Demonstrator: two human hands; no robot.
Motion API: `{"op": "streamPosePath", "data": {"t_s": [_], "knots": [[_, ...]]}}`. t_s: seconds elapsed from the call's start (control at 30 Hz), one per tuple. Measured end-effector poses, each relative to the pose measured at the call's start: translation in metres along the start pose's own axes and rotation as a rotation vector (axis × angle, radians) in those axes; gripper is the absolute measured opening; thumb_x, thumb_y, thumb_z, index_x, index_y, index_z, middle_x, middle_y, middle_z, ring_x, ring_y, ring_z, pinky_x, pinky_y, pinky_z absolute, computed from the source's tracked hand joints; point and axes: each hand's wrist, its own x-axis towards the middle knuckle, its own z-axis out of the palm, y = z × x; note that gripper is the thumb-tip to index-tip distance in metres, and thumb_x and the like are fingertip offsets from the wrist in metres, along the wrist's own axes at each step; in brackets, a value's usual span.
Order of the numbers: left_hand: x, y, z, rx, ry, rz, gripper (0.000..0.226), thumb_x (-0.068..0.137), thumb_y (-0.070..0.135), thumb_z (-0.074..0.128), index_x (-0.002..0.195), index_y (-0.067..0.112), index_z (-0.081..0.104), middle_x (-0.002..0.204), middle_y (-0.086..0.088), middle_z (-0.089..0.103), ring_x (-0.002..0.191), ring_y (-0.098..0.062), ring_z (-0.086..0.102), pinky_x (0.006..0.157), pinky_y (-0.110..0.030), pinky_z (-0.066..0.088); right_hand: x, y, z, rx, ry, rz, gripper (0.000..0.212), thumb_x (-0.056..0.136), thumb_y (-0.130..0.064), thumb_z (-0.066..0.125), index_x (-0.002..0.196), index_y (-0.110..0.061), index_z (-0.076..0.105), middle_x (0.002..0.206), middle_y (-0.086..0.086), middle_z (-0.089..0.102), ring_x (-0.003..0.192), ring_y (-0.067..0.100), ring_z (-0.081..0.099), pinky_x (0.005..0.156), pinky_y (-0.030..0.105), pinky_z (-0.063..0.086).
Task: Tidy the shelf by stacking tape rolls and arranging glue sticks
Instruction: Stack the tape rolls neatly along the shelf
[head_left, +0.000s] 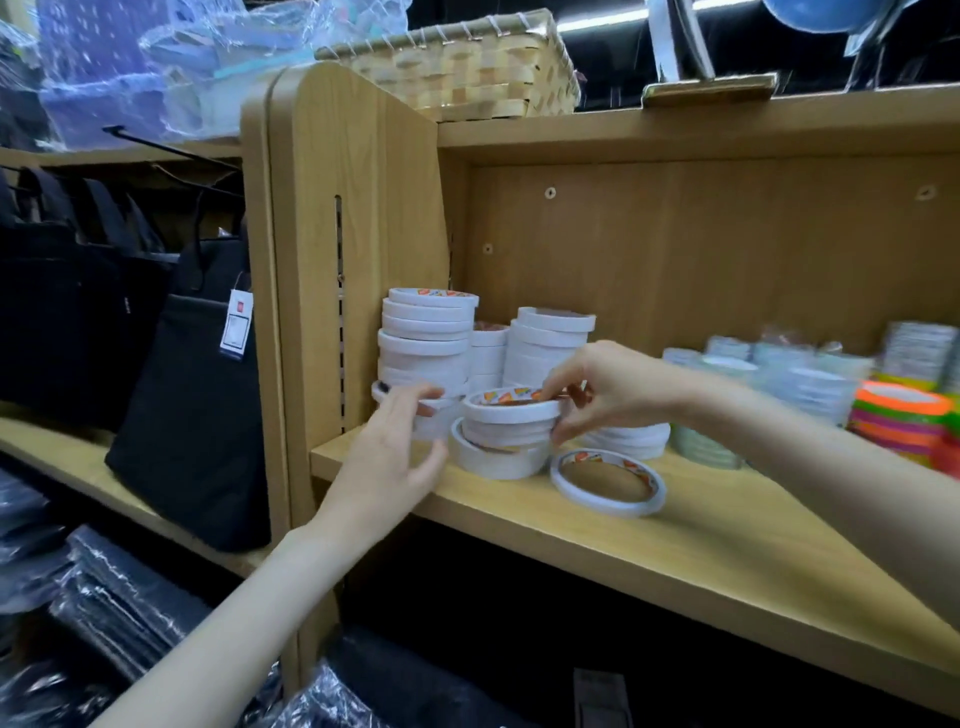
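White tape rolls stand in stacks on the wooden shelf (675, 540). A tall stack (428, 332) is at the far left, another stack (550, 343) behind the middle. In front is a short stack (506, 436) whose top roll (511, 408) my right hand (608, 387) pinches at its right rim, fingers inside the core. My left hand (400, 447) sits left of this short stack, fingers loosely curved, touching a low roll (431, 415) under the tall stack. One thin roll (608, 483) lies flat alone on the shelf in front. No glue sticks are visible.
Clear tape rolls (810, 379) and neon-coloured rolls (904, 415) fill the shelf's right side. A wooden side panel (337, 260) bounds the left. Black bags (192, 405) hang beyond it. A woven basket (467, 67) sits on top. Dark wrapped goods lie below.
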Motion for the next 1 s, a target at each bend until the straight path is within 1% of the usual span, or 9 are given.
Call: {"op": "streamPosePath", "data": {"t_s": [0.1,0.2,0.37,0.5,0.67,0.73,0.8,0.9,1.0], "knots": [[-0.005,0.002,0.006,-0.053,-0.049,-0.046,0.044,0.084,0.014,0.062,0.125,0.013,0.048,0.118,0.008,0.051,0.104,-0.003,0.052,0.092,-0.02,0.041,0.003,0.004,0.001,0.155,-0.02,0.041,0.019,0.074,-0.016,0.077,0.092,-0.013,0.072,0.063,-0.022,0.06,0.061,-0.007,0.055,0.062,0.009,0.04],[0.0,0.004,0.005,-0.138,-0.076,-0.133,0.045,0.084,0.017,0.064,0.126,0.017,0.047,0.118,0.008,0.054,0.103,-0.004,0.056,0.091,-0.022,0.046,0.003,0.008,-0.003,0.286,-0.048,0.039,0.012,0.077,-0.01,0.074,0.085,-0.018,0.07,0.062,-0.027,0.065,0.063,-0.009,0.06,0.061,0.006,0.041],[0.008,0.008,0.001,-0.292,-0.093,-0.266,0.035,0.087,0.016,0.061,0.116,0.025,0.044,0.106,0.018,0.054,0.099,0.003,0.056,0.087,-0.018,0.047,0.006,0.009,-0.001,0.398,0.016,0.076,0.004,0.081,-0.006,0.069,0.084,-0.009,0.069,0.06,-0.012,0.067,0.063,0.005,0.063,0.059,0.012,0.046],[0.008,0.006,0.001,-0.265,-0.119,-0.24,0.034,0.087,0.016,0.061,0.115,0.026,0.043,0.11,0.016,0.054,0.1,0.005,0.054,0.085,-0.012,0.047,0.002,0.014,-0.001,0.349,-0.039,0.118,0.008,0.08,-0.01,0.071,0.085,-0.016,0.068,0.073,-0.007,0.069,0.06,-0.003,0.06,0.061,0.013,0.046],[0.009,0.012,0.003,-0.131,-0.111,-0.072,0.034,0.084,0.017,0.065,0.102,0.039,0.046,0.11,0.012,0.05,0.104,-0.004,0.05,0.09,-0.021,0.04,0.0,0.011,0.007,0.212,-0.062,0.101,0.018,0.08,-0.018,0.072,0.097,-0.017,0.069,0.089,-0.01,0.065,0.069,-0.001,0.056,0.07,0.018,0.046],[0.012,0.016,0.004,-0.127,-0.12,-0.065,0.035,0.083,0.019,0.066,0.104,0.037,0.046,0.112,0.008,0.049,0.105,-0.005,0.049,0.092,-0.023,0.04,0.0,0.01,0.009,0.191,-0.068,0.106,0.021,0.08,-0.019,0.072,0.099,-0.015,0.068,0.098,-0.004,0.066,0.074,0.006,0.058,0.073,0.02,0.046],[0.014,0.017,0.006,-0.126,-0.175,-0.117,0.046,0.079,0.025,0.07,0.114,0.034,0.042,0.119,0.007,0.045,0.11,-0.006,0.047,0.098,-0.026,0.04,0.0,0.01,0.011,0.215,-0.062,0.119,0.02,0.08,-0.018,0.072,0.099,-0.013,0.067,0.101,0.001,0.067,0.079,0.016,0.061,0.074,0.023,0.048],[0.017,0.016,0.013,-0.08,-0.245,-0.21,0.072,0.073,0.032,0.076,0.132,0.022,0.035,0.132,0.002,0.045,0.12,-0.009,0.043,0.1,-0.022,0.034,0.0,0.009,0.013,0.326,-0.032,0.135,0.013,0.08,-0.016,0.072,0.092,-0.015,0.067,0.084,0.0,0.068,0.071,0.019,0.062,0.066,0.02,0.047],[0.019,0.018,0.016,-0.075,-0.195,-0.255,0.075,0.071,0.03,0.077,0.133,0.017,0.037,0.128,-0.001,0.052,0.116,-0.012,0.048,0.097,-0.022,0.039,0.003,0.011,0.014,0.321,-0.016,0.157,0.013,0.079,-0.016,0.072,0.091,-0.017,0.066,0.072,-0.012,0.063,0.066,0.012,0.059,0.065,0.02,0.047]]}}
